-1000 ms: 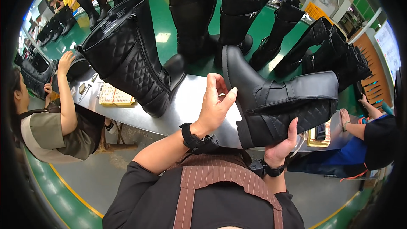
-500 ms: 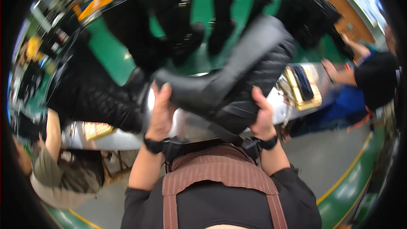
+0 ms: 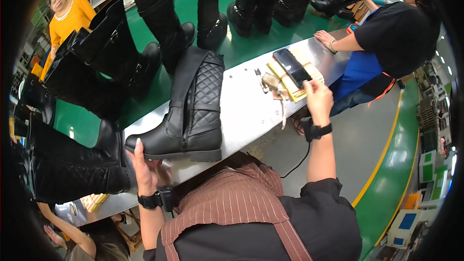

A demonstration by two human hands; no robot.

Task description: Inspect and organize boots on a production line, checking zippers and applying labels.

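A black knee-high boot (image 3: 198,101) with a quilted shaft, straps and a side zip stands upright on the metal bench (image 3: 241,111), its toe to the left. Around that toe my left hand (image 3: 145,171) is closed, thumb on top. My right hand (image 3: 319,99) is off the boot, at the near right corner of a dark phone (image 3: 292,66). Its fingers are curled together, and what they hold, if anything, is hidden. The phone lies on a yellow patterned pad (image 3: 282,84). Beside it are a tan scrap (image 3: 273,83) and a pale strip (image 3: 283,116).
Another black boot (image 3: 72,159) lies on its side at the left. More black boots (image 3: 164,14) stand along the green surface (image 3: 183,87) beyond the bench. A co-worker in black (image 3: 396,38) rests a hand on the bench at right; another person's arm (image 3: 72,232) shows lower left.
The boot, held tilted in both hands before, now stands upright on the bench. My right hand has let go and moved right to the phone. The view has turned.
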